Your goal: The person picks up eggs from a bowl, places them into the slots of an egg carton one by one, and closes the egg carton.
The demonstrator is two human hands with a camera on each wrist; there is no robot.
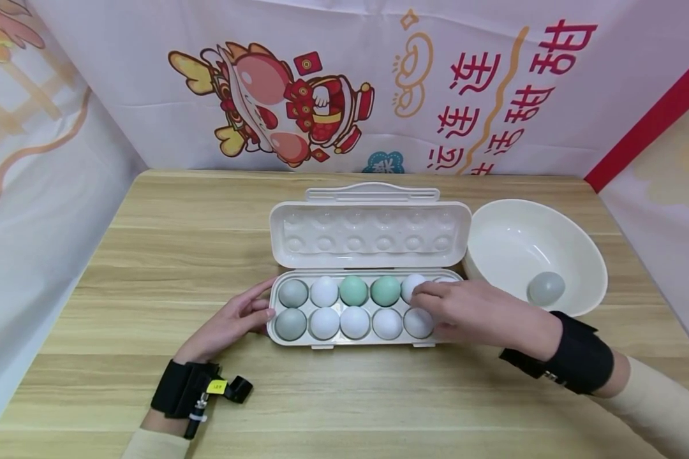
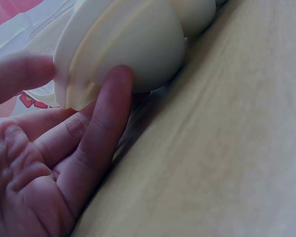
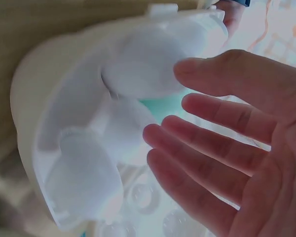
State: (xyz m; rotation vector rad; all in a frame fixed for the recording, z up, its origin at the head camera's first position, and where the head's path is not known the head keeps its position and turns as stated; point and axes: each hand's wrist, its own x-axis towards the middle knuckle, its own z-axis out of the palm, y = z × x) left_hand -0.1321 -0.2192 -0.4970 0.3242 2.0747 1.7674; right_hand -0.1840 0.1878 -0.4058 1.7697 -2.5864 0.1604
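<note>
An open cream egg box (image 1: pixel 373 344) lies on the table, its lid (image 1: pixel 370 234) tipped back. Eggs sit in two rows: grey ones such as the grey egg (image 1: pixel 291 324) at the left end, two green eggs such as the green egg (image 1: pixel 353 291) at the back, and white eggs (image 1: pixel 355 322). My left hand (image 1: pixel 229 322) grips the box's left end, its fingers against the rim and the rounded side. Over the right end hovers my right hand (image 3: pixel 237 143), fingers loosely bent and nothing held. Beneath it, in the right wrist view, a cell (image 3: pixel 76 111) beside a white egg (image 3: pixel 84 173) shows no egg.
A large cream bowl (image 1: pixel 511 223) stands right of the egg box, against the lid's side. One grey egg (image 1: pixel 546 289) lies inside it. Printed cloth (image 1: pixel 413 83) hangs behind the wooden table (image 1: pixel 172 255) and along both sides.
</note>
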